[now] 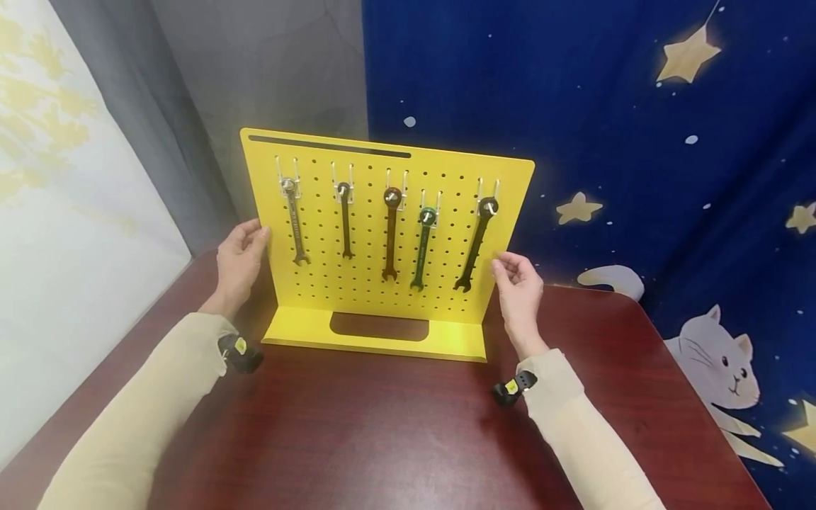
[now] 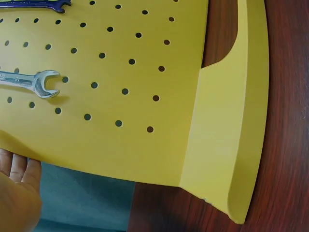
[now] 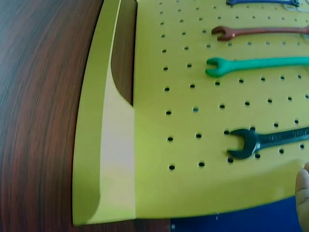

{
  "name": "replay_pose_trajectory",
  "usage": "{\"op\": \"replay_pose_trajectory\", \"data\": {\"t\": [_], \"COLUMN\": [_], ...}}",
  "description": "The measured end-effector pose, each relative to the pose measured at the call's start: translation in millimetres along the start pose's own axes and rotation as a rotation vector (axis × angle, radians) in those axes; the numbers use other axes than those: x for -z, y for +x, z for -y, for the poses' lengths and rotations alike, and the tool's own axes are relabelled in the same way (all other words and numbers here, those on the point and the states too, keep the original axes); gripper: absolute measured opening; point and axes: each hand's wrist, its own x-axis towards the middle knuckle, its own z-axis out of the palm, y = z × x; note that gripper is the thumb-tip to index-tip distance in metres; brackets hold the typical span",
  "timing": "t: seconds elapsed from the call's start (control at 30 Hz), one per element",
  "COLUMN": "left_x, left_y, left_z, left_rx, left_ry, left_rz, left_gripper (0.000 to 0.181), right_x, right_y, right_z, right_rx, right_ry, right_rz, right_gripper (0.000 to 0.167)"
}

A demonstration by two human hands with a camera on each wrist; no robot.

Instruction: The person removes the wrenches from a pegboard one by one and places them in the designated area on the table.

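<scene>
A yellow pegboard (image 1: 370,290) stands on its folded base on the table. With its thumb and fingers at the board's left edge, my left hand (image 1: 241,262) holds it. My right hand (image 1: 521,297) pinches the right edge. Several combination wrenches hang from white hooks: a silver wrench (image 1: 295,223), a dark blue wrench (image 1: 346,219), a reddish-brown wrench (image 1: 391,241), a green wrench (image 1: 423,248) and a black wrench (image 1: 477,244). In the left wrist view the silver wrench's open end (image 2: 46,84) shows near the fingers; in the right wrist view the black wrench's (image 3: 244,143) lies nearest.
The dark red wooden table (image 1: 382,425) extends in front of the base. Behind it hang a grey curtain (image 1: 268,71) and a blue curtain (image 1: 459,71) with stars and a cat (image 1: 720,361). A white panel (image 1: 64,248) stands at the left.
</scene>
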Motion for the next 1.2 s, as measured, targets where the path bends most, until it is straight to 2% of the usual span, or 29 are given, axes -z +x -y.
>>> {"op": "replay_pose_trajectory", "data": {"t": [0.1,0.23,0.5,0.73,0.97,1.2], "left_x": [-2.2,-4.4,-4.0,-3.6,-2.3,-2.1], "left_y": [0.7,1.9,2.6,0.6,0.2,2.0], "left_z": [1.1,2.5,3.7,2.2,2.6,3.3], "left_rx": [0.017,0.017,-0.01,-0.017,-0.015,-0.018], "left_ry": [-0.036,-0.053,-0.079,-0.092,-0.134,-0.1], "left_rz": [-0.027,-0.043,-0.047,-0.033,-0.013,-0.005], "left_gripper": [0.041,0.035,0.026,0.028,0.025,0.028], "right_x": [-7.3,-14.1,-24.0,-31.3,-35.7,-36.4], "right_y": [-3.5,-4.5,6.0,-5.7,-4.4,-0.4], "right_z": [10.2,10.5,-20.7,10.1,12.1,7.9], "right_rx": [0.002,-0.005,0.016,-0.003,-0.03,-0.076], "right_ry": [-0.005,-0.001,-0.005,0.004,0.004,-0.023], "right_rz": [0.031,0.053,0.022,0.034,0.026,0.037], "right_gripper": [0.026,0.026,0.025,0.025,0.025,0.024]}}
